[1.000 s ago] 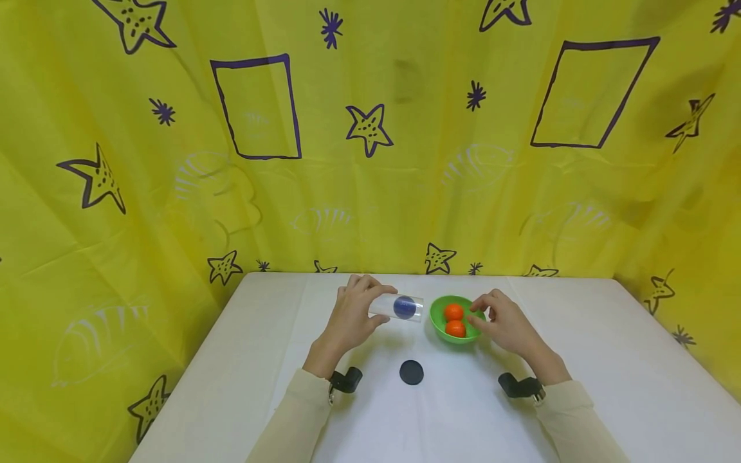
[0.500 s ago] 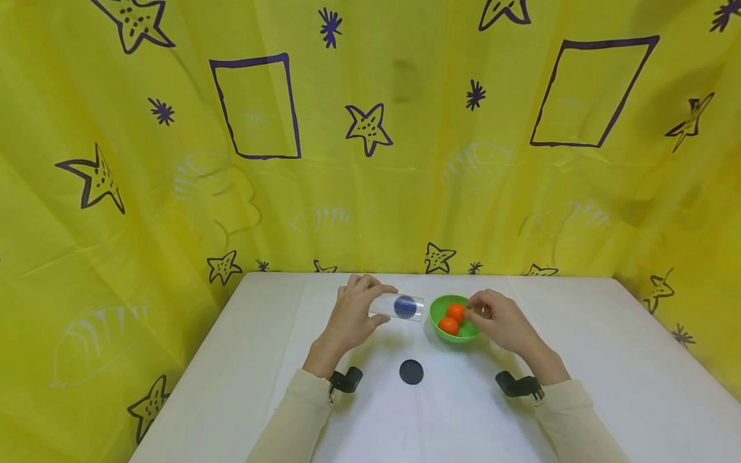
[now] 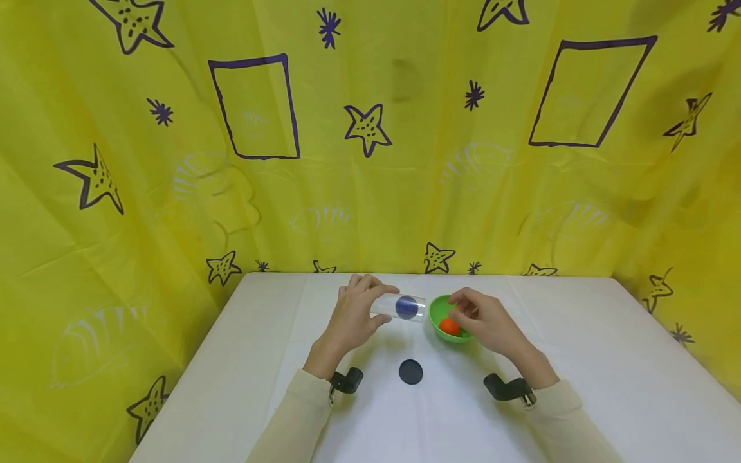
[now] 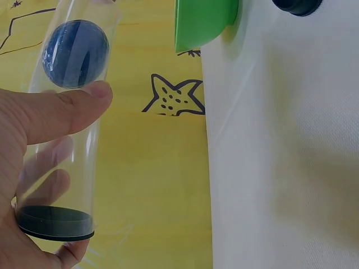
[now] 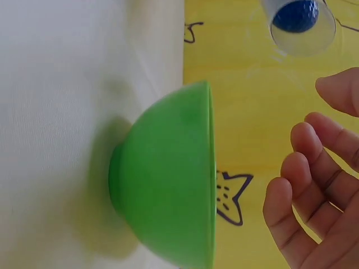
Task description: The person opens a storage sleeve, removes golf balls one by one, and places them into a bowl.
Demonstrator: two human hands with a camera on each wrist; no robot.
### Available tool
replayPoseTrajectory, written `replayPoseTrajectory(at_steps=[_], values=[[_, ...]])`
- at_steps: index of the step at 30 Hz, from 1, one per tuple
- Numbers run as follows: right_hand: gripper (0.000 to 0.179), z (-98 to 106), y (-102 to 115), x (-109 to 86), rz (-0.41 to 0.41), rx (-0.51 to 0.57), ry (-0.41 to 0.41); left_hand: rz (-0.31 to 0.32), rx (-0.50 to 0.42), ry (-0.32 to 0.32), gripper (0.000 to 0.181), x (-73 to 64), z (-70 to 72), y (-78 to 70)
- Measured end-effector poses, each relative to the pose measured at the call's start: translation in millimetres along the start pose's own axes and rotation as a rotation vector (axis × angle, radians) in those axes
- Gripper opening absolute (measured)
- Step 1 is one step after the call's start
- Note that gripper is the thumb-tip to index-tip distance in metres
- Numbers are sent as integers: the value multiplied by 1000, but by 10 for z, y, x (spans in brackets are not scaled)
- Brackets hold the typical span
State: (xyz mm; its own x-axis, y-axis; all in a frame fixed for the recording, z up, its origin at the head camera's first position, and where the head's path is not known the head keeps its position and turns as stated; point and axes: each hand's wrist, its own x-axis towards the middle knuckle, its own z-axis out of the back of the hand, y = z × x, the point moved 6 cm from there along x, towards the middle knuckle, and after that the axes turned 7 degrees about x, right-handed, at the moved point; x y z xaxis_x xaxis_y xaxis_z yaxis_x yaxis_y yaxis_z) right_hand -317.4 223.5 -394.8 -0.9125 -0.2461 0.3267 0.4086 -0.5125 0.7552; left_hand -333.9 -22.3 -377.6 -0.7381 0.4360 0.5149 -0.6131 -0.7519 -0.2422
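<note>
My left hand (image 3: 354,312) grips a clear plastic tube (image 4: 84,162), tilted with its uncapped mouth toward the bowl. A dark blue ball (image 4: 76,54) sits inside, and a black cap (image 4: 55,223) covers the end by the palm. Over the right side of the green bowl (image 5: 168,179) is my right hand (image 3: 483,318), fingers bent and nothing visible between them in the right wrist view. An orange ball (image 3: 449,326) shows in the bowl below the fingertips; the hand hides part of the bowl's inside.
On the white table (image 3: 370,424), nearer than the bowl, lies a round black cap (image 3: 411,372). A yellow curtain (image 3: 370,193) with star drawings hangs right behind the table's far edge.
My right hand has moved left over the bowl. The two orange balls shifted in it, and one is now out of sight. The left hand and tube have stayed nearly still.
</note>
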Motion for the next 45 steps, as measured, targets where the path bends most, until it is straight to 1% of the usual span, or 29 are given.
replayPoseTrajectory(at_steps=[3, 9, 16, 21, 26, 30, 37, 45], values=[[21, -58, 69, 3, 13, 40, 13, -4, -5, -6, 49, -2, 13, -16], [28, -192, 109, 8, -9, 104, 43, 0, 0, -6, 50, -3, 23, -29], [38, -298, 100, 6, 11, 106, 72, -9, -1, -12, 50, 4, 36, -43], [42, -345, 107, 13, 51, 107, 77, -27, -5, -25, 50, 4, 46, -63], [42, -363, 135, 12, 80, 100, 64, -35, -3, -45, 50, 2, 58, -79], [43, -363, 146, 15, 87, 95, 58, -33, 2, -50, 49, 3, 64, -83], [42, -365, 121, 17, 58, 96, 63, -28, 10, -47, 48, 10, 52, -72], [42, -349, 154, 6, 35, 84, 56, -22, 19, -40, 48, 7, 54, -51]])
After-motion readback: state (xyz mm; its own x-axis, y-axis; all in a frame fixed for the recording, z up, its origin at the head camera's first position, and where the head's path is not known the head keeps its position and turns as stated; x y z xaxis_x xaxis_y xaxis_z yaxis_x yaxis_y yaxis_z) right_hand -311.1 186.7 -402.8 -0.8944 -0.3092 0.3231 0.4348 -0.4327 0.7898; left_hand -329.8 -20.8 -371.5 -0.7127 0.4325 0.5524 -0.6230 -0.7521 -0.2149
